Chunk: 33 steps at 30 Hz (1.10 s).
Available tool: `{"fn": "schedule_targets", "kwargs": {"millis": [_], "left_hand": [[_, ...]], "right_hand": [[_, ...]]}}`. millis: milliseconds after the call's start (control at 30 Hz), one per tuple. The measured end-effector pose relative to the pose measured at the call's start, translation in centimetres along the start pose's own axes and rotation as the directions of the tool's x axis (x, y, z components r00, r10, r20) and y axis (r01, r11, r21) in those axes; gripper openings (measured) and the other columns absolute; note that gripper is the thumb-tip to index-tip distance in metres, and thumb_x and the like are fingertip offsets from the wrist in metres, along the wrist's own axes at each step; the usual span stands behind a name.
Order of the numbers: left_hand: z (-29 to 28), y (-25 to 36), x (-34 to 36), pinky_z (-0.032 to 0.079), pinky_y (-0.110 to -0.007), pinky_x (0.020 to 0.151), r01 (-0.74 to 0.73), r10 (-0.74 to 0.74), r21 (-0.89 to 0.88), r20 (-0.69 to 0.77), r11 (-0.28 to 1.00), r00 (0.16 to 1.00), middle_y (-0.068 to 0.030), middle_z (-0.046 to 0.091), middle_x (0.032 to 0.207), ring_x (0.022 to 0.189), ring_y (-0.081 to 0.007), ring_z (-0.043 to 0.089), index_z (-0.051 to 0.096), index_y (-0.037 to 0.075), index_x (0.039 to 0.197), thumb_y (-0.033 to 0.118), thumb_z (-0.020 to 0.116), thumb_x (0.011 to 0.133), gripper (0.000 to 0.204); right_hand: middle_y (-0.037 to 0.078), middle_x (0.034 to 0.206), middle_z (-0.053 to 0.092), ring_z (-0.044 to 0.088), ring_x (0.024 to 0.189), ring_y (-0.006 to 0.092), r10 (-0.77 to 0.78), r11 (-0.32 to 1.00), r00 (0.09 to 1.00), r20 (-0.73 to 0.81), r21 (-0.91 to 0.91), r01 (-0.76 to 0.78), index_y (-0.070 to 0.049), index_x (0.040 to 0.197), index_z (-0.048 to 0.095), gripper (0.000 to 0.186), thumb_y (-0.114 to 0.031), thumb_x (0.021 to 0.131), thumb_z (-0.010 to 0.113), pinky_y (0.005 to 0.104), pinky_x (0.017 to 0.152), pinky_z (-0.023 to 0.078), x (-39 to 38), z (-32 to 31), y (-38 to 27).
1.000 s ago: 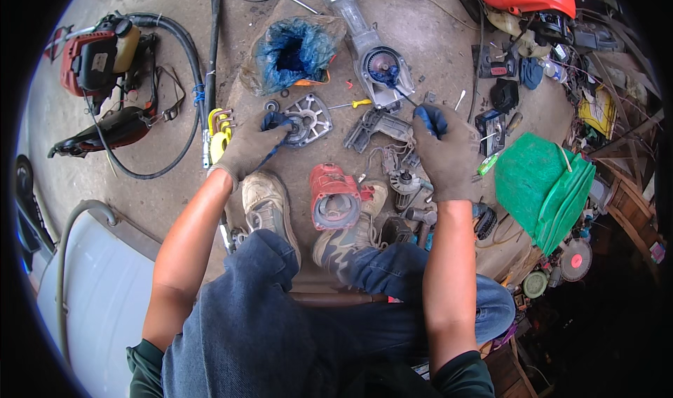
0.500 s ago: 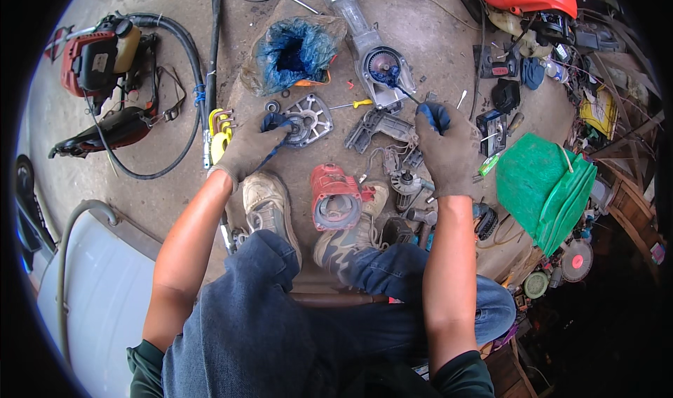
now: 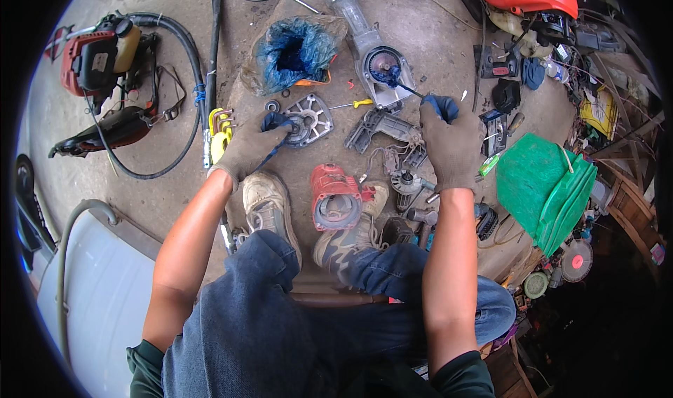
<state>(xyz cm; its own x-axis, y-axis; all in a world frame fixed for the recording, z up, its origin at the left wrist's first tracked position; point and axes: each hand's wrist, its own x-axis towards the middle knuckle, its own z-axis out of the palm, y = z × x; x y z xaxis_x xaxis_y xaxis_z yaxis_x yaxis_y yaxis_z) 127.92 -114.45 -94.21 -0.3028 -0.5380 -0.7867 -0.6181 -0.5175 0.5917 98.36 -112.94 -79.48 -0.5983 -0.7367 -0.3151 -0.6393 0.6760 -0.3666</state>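
Observation:
My right hand (image 3: 449,142), in a glove with blue-smeared fingertips, is closed around a thin dark stick (image 3: 409,91). The stick's far end, loaded with blue grease (image 3: 390,76), rests in the open round end of a grey metal gear housing (image 3: 364,42), against a toothed gear (image 3: 381,60). My gloved left hand (image 3: 249,146) grips the left side of a spoked metal cover (image 3: 320,116) lying on the floor; its thumb and fingers partly hide the cover's centre. Above it stands a crumpled plastic bag (image 3: 263,58) coated inside with blue grease.
A red motor casing (image 3: 333,188) stands between my shoes. A yellow-handled screwdriver (image 3: 361,104), a grey handle shell (image 3: 377,130) and an armature (image 3: 406,183) lie mid-floor. Yellow-held hex keys (image 3: 220,128) are left, a green folded sack (image 3: 536,181) right, a red engine (image 3: 91,58) far left.
My right hand has shifted slightly right and up, with the greased stick still at the gear. My left hand and the metal cover have stayed in place.

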Motion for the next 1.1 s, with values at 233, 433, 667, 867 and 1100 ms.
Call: {"fn": "schedule_targets", "kwargs": {"millis": [233, 433, 667, 867, 1100], "left_hand": [[0.3, -0.4, 0.3, 0.046, -0.035, 0.106, 0.007, -0.007, -0.013, -0.004, 1.0, 1.0, -0.0259, 0.066, 0.131, 0.123, -0.031, 0.064, 0.049, -0.004, 0.146, 0.038, 0.071, 0.092, 0.073], [0.2, -0.3, 0.2, 0.047, -0.035, 0.106, -0.028, 0.028, -0.034, 0.004, 0.999, 1.0, -0.0258, 0.066, 0.132, 0.123, -0.0307, 0.064, 0.049, -0.004, 0.147, 0.038, 0.071, 0.092, 0.073], [0.1, -0.3, 0.2, 0.046, -0.035, 0.106, -0.021, 0.021, -0.006, -0.011, 1.0, 1.0, -0.0258, 0.066, 0.132, 0.123, -0.0308, 0.064, 0.049, -0.004, 0.147, 0.038, 0.071, 0.092, 0.073], [0.2, -0.6, 0.4, 0.046, -0.035, 0.106, -0.019, 0.02, 0.007, -0.021, 1.0, 1.0, -0.0259, 0.066, 0.132, 0.123, -0.0311, 0.064, 0.049, -0.004, 0.147, 0.039, 0.071, 0.092, 0.073], [0.1, 0.1, 0.1, 0.047, -0.035, 0.105, 0.014, -0.014, 0.004, -0.011, 1.0, 1.0, -0.025, 0.067, 0.13, 0.121, -0.0308, 0.065, 0.052, -0.003, 0.145, 0.039, 0.071, 0.092, 0.07]], "right_hand": [[0.015, 0.072, 0.072, 0.068, 0.058, 0.0204, 0.212, 0.908, 0.976, 0.043, 0.361, -0.213, 0.008, 0.087, 0.072, 0.029, -0.021, 0.086, 0.071, 0.0359, 0.058, 0.054, 1.8, 1.9, 0.5], [0.007, 0.068, 0.068, 0.059, 0.048, 0.0115, 0.267, 0.788, 0.964, -0.005, 0.576, -0.216, 0.004, 0.086, 0.072, 0.023, -0.018, 0.092, 0.07, 0.0248, 0.045, 0.047, 0.7, 2.6, -0.3], [0.006, 0.069, 0.068, 0.059, 0.053, 0.0091, 0.157, 0.903, 0.984, -0.083, 0.415, -0.109, 0.004, 0.088, 0.073, 0.022, -0.018, 0.092, 0.071, 0.0237, 0.049, 0.046, -0.1, 1.3, 0.9], [0.011, 0.08, 0.074, 0.068, 0.071, 0.0201, -0.053, 0.998, 0.995, -0.086, 0.025, 0.055, 0.0, 0.098, 0.075, 0.02, -0.018, 0.089, 0.071, 0.0336, 0.069, 0.054, 0.7, 0.1, 1.7], [0.019, 0.098, 0.074, 0.073, 0.091, 0.0321, -0.131, 0.99, 0.989, -0.066, 0.037, 0.134, -0.003, 0.104, 0.074, 0.023, -0.02, 0.089, 0.069, 0.039, 0.082, 0.055, 1.4, -0.3, 3.1]]}}
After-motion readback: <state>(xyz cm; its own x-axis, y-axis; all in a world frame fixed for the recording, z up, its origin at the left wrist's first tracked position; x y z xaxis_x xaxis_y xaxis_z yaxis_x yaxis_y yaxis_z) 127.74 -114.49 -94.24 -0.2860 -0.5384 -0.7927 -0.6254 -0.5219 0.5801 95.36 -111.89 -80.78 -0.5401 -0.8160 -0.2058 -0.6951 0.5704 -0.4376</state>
